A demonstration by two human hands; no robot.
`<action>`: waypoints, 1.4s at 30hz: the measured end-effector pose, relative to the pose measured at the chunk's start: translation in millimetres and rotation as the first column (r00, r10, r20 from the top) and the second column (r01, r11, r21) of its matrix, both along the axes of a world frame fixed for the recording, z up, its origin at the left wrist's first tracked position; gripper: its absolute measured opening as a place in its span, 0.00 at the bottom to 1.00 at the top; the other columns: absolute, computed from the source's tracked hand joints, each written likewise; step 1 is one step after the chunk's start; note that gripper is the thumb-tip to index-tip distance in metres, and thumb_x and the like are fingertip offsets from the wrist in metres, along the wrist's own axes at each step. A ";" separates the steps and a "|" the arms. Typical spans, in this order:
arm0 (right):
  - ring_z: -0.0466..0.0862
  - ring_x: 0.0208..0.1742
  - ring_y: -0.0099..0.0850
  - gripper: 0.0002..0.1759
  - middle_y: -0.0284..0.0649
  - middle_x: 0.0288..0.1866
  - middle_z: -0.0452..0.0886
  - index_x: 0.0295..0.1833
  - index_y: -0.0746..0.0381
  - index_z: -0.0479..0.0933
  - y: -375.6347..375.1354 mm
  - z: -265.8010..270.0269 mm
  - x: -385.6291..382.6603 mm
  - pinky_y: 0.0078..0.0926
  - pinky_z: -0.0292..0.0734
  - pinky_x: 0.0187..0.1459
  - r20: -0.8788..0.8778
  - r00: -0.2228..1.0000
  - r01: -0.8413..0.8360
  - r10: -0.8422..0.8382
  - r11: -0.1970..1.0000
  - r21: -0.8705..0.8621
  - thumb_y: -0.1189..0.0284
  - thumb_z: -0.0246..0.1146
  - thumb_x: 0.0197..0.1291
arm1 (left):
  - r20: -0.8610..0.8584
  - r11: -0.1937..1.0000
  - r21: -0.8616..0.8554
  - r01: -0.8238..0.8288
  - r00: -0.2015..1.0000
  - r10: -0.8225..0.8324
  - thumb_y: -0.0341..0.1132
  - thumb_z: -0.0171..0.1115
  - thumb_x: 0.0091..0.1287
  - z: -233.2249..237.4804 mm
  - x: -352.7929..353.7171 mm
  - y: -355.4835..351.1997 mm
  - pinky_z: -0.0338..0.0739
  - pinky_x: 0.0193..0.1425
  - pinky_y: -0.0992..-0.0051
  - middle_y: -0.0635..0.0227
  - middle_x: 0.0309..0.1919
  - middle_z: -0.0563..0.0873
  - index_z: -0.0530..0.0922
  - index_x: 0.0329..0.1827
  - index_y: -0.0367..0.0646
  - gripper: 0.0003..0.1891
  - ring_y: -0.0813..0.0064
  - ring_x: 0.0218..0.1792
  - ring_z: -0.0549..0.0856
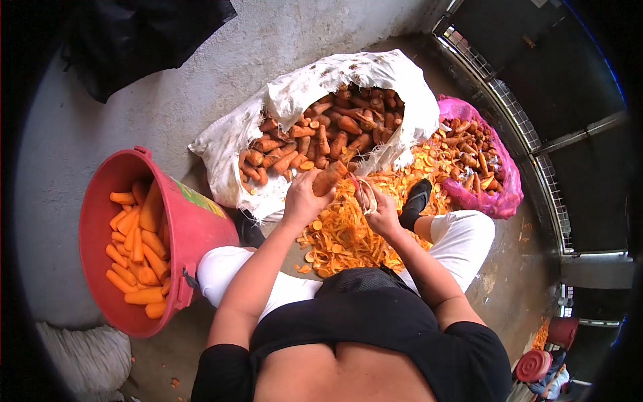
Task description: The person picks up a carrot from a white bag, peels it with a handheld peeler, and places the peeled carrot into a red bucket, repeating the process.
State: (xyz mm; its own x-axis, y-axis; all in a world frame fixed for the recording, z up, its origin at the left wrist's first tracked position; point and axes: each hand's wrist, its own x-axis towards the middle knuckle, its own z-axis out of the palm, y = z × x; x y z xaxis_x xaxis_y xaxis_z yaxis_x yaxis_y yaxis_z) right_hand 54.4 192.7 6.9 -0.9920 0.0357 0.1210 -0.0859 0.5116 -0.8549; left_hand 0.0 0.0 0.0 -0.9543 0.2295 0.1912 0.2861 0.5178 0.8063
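My left hand point(303, 202) is closed around an unpeeled carrot point(329, 178), its tip pointing up and to the right. Close beside it, my right hand point(383, 213) grips a peeler point(364, 190) with a pale handle and a thin reddish part near the carrot's end. Below both hands spreads a pile of orange carrot peelings point(348, 234) with cut round ends among them. Just beyond lies a torn white sack point(234, 157) full of unpeeled carrots point(338, 127).
On the left a red bucket point(207, 231) holds peeled carrots point(137, 231). A pink bag point(512, 184) of carrot pieces lies at the right, near the dark metal gate point(583, 87). Black cloth point(144, 40) hangs at the wall. A white sack point(87, 355) lies lower left.
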 end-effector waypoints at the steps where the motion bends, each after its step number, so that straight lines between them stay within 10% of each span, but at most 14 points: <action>1: 0.79 0.23 0.35 0.13 0.48 0.25 0.78 0.43 0.64 0.77 -1.8 0.9 0.6 0.29 0.73 0.29 0.003 1.000 -0.011 0.011 1.000 0.006 0.64 0.59 0.65 | -0.029 1.000 0.009 -0.012 1.000 0.013 0.39 0.73 0.48 0.9 -1.2 -2.7 0.75 0.52 0.64 0.55 0.41 0.83 0.79 0.48 0.38 0.24 0.56 0.45 0.81; 8: 0.81 0.24 0.39 0.12 0.49 0.25 0.78 0.43 0.64 0.77 1.1 -4.0 1.8 0.31 0.74 0.28 -0.007 1.000 -0.016 0.016 0.998 0.067 0.66 0.59 0.65 | -0.197 0.999 -0.034 -0.026 0.980 0.018 0.36 0.73 0.45 5.8 -5.6 -6.2 0.75 0.51 0.64 0.56 0.41 0.84 0.79 0.47 0.35 0.25 0.56 0.43 0.82; 11: 0.75 0.30 0.18 0.15 0.36 0.27 0.78 0.52 0.66 0.77 4.4 -9.7 -0.1 0.22 0.72 0.33 0.111 0.993 -0.034 0.032 0.999 0.016 0.67 0.58 0.67 | -0.315 0.996 -0.086 -0.036 0.949 0.007 0.35 0.74 0.44 13.8 -8.5 -12.0 0.75 0.51 0.65 0.56 0.40 0.84 0.79 0.46 0.35 0.25 0.57 0.43 0.82; 15: 0.82 0.28 0.46 0.15 0.51 0.27 0.80 0.45 0.64 0.78 0.8 -3.3 -5.4 0.36 0.76 0.31 0.011 1.000 -0.028 0.026 0.976 0.214 0.62 0.59 0.64 | -0.330 0.998 -0.041 -0.046 0.943 0.030 0.34 0.74 0.44 20.8 -6.1 -16.1 0.76 0.50 0.64 0.55 0.40 0.84 0.79 0.46 0.35 0.24 0.57 0.42 0.83; 18: 0.83 0.32 0.48 0.18 0.54 0.31 0.82 0.49 0.62 0.79 44.0 -100.9 -1.5 0.41 0.76 0.34 0.131 0.990 -0.009 -0.060 0.884 0.467 0.59 0.59 0.63 | -0.316 0.991 0.119 -0.053 0.945 0.089 0.33 0.73 0.45 32.1 -5.0 -15.9 0.78 0.49 0.62 0.54 0.39 0.84 0.79 0.45 0.35 0.23 0.56 0.41 0.83; 21: 0.84 0.37 0.49 0.20 0.54 0.36 0.82 0.55 0.58 0.78 44.6 -77.6 20.5 0.38 0.76 0.36 0.337 0.922 0.083 -0.194 0.945 0.317 0.56 0.57 0.65 | -0.259 0.985 0.160 -0.064 0.960 0.104 0.36 0.74 0.46 31.7 -11.5 -35.2 0.77 0.51 0.64 0.56 0.40 0.84 0.80 0.45 0.37 0.23 0.58 0.44 0.83; 30: 0.77 0.22 0.36 0.06 0.42 0.21 0.76 0.38 0.62 0.78 -13.4 41.1 7.0 0.32 0.72 0.26 -0.406 0.911 -0.022 0.074 0.991 0.131 0.73 0.64 0.56 | -0.276 0.955 0.298 0.001 0.958 0.085 0.33 0.72 0.50 37.4 -10.2 -38.6 0.75 0.48 0.70 0.63 0.39 0.81 0.78 0.49 0.40 0.22 0.68 0.40 0.81; 42: 0.78 0.24 0.39 0.07 0.40 0.24 0.78 0.38 0.59 0.80 -22.0 54.1 1.8 0.34 0.73 0.27 -0.296 0.929 -0.095 0.221 0.917 0.389 0.71 0.66 0.53 | -0.355 0.980 0.196 0.020 0.934 0.051 0.31 0.71 0.46 34.7 -4.3 -31.1 0.78 0.47 0.66 0.58 0.40 0.83 0.79 0.45 0.38 0.21 0.60 0.42 0.83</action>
